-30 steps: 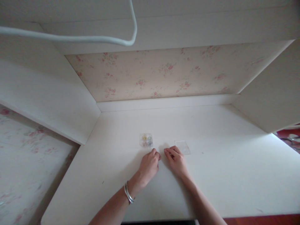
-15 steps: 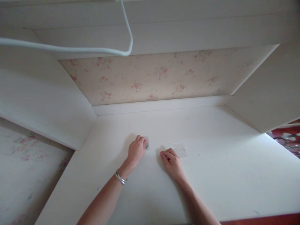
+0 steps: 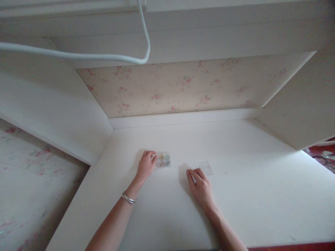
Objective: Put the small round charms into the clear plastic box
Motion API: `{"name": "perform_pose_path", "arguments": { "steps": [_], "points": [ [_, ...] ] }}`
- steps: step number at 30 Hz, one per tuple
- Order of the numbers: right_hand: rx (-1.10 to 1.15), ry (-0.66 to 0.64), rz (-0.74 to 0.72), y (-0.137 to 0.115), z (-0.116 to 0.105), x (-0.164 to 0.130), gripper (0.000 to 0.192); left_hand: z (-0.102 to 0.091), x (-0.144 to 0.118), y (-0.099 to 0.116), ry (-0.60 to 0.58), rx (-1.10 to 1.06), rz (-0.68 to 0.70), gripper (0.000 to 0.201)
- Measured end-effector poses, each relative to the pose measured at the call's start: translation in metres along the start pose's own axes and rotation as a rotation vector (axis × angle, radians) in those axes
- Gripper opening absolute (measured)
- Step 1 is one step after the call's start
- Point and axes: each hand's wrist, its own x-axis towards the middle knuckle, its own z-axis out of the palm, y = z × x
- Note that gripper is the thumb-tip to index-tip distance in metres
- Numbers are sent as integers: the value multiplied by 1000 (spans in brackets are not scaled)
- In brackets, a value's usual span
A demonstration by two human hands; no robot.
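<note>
A small clear plastic box [image 3: 163,160] with several coloured compartments lies on the white desk [image 3: 235,195]. My left hand [image 3: 145,166], with a silver bracelet on its wrist, touches the box's left edge with its fingertips. My right hand [image 3: 200,186] rests on the desk with the fingers curled; whether anything small is pinched in them is too small to tell. Just beyond its fingers lies a flat clear lid [image 3: 203,166].
The desk sits in a white alcove with side panels left [image 3: 57,115] and right [image 3: 295,115] and floral wallpaper [image 3: 183,87] at the back. A white cable [image 3: 78,55] hangs across the top. A red floor patch shows at far right.
My left hand moved from beside my right hand up and left to the box, covered it briefly, and now holds its left edge. My right hand shifted slightly nearer.
</note>
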Motion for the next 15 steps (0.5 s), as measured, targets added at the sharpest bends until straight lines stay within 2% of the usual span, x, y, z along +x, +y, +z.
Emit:
{"name": "perform_pose_path", "arguments": {
  "steps": [4,7,11,15],
  "points": [
    [-339,92,19,10,-11,0,29,5,-9,-11,-55,-80,9,28],
    [-504,59,62,20,-19,1,28,10,-17,-7,-68,-102,-2,29],
    [-494,-51,15,27,-23,-1,22,13,-27,1,-79,-131,-24,29],
    [-437,-54,0,21,-23,-3,24,11,-40,11,-117,-149,-48,28]
  ]
}}
